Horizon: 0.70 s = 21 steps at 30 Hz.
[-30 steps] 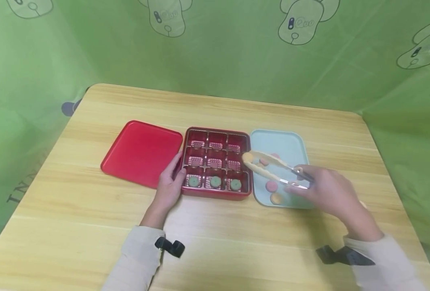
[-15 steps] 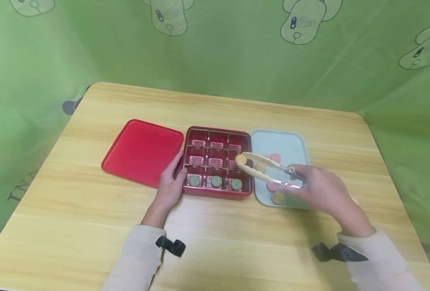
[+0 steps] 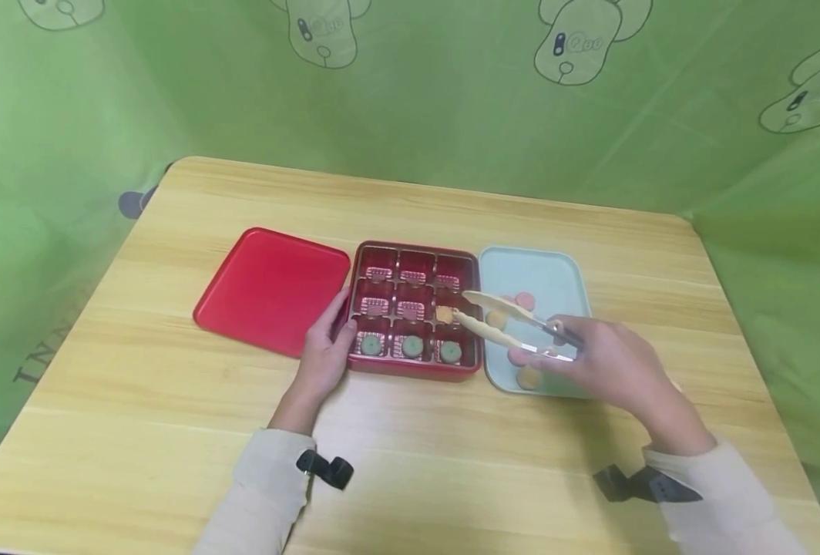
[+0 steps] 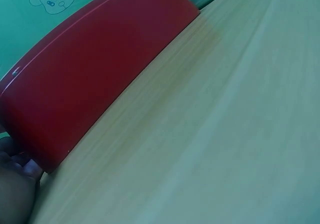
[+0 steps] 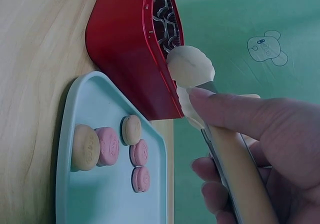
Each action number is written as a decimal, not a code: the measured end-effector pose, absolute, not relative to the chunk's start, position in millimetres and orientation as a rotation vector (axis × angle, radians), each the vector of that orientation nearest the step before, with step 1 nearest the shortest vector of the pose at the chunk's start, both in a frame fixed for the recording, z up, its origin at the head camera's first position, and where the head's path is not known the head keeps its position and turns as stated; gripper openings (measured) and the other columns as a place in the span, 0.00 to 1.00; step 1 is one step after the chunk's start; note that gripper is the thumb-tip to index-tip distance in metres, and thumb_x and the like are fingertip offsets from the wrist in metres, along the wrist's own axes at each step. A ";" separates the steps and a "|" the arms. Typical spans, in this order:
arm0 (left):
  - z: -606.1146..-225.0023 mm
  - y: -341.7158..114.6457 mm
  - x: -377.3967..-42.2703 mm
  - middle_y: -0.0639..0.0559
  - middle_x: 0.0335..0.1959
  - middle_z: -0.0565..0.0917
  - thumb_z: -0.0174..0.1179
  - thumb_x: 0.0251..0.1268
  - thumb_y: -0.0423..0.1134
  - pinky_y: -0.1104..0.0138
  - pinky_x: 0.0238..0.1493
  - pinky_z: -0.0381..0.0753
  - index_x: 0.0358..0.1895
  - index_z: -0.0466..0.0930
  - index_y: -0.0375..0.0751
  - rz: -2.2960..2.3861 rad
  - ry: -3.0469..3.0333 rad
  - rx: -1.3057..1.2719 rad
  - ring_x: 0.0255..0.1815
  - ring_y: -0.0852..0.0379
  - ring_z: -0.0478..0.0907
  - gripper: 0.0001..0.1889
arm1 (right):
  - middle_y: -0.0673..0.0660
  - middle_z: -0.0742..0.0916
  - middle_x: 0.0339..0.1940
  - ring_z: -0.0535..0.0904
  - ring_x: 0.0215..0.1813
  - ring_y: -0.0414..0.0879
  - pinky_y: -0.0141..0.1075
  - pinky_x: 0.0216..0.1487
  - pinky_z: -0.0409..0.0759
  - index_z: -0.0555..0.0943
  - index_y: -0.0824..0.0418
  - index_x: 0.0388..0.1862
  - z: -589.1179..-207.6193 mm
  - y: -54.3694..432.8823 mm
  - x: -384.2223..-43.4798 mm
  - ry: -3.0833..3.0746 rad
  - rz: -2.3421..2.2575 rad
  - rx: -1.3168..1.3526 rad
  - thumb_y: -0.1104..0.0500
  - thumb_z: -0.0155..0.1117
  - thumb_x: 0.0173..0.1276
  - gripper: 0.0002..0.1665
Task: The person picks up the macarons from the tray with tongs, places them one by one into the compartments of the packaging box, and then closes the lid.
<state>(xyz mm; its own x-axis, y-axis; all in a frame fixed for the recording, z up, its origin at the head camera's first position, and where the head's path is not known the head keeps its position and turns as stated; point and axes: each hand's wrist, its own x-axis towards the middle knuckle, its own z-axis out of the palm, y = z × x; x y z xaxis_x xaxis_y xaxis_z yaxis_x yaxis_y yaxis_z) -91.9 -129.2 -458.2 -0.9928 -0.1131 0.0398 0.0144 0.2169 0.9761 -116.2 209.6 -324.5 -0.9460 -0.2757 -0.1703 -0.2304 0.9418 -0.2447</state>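
Observation:
A red nine-compartment box (image 3: 410, 370) stands mid-table, a green macaron in each compartment of its front row. My left hand (image 3: 327, 348) holds the box's front left corner, thumb at the rim and fingers along the side. Tongs (image 3: 496, 337) with cream-coloured tips are gripped in my right hand (image 3: 614, 358); their tips hang spread over the box's right edge. An orange-yellow macaron (image 3: 445, 314) sits tilted in the right compartment of the middle row, beside the lower tip. In the right wrist view, the tongs' tips (image 5: 190, 68) hide part of the box's opening.
On the right, against the box, lies a light blue tray (image 3: 535, 266) with several pink macarons (image 5: 107, 146) and two yellowish macarons (image 5: 85, 147). A red lid (image 3: 271, 289) lies flat to the left. A green curtain (image 3: 417, 116) hangs behind the table.
The tongs have moved left from above the tray to the box, carrying the orange-yellow macaron. Their tips have parted and the macaron has dropped into the compartment. My left hand has stayed put.

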 end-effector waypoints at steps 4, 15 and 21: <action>-458.4 -127.0 -92.0 0.48 0.72 0.62 0.49 0.69 0.36 0.59 0.74 0.54 0.72 0.58 0.47 -1.921 -2.363 0.081 0.73 0.51 0.56 0.28 | 0.50 0.75 0.17 0.69 0.22 0.45 0.34 0.20 0.63 0.79 0.52 0.31 -326.2 215.2 -112.2 2.901 -0.361 -0.374 0.25 0.62 0.48 0.33; -427.2 -125.3 -84.1 0.40 0.72 0.60 0.48 0.69 0.32 0.57 0.75 0.52 0.72 0.56 0.35 -1.943 -2.400 0.131 0.74 0.45 0.54 0.28 | 0.50 0.75 0.18 0.68 0.22 0.45 0.34 0.20 0.64 0.79 0.52 0.35 -324.7 228.7 -105.8 2.888 -0.401 -0.378 0.31 0.65 0.52 0.28; -416.6 -124.2 -79.2 0.38 0.71 0.61 0.47 0.69 0.31 0.58 0.74 0.53 0.71 0.56 0.34 -1.928 -2.409 0.128 0.74 0.45 0.54 0.28 | 0.49 0.75 0.18 0.68 0.22 0.45 0.34 0.20 0.62 0.80 0.51 0.39 -323.0 238.8 -100.4 2.872 -0.378 -0.335 0.31 0.64 0.53 0.28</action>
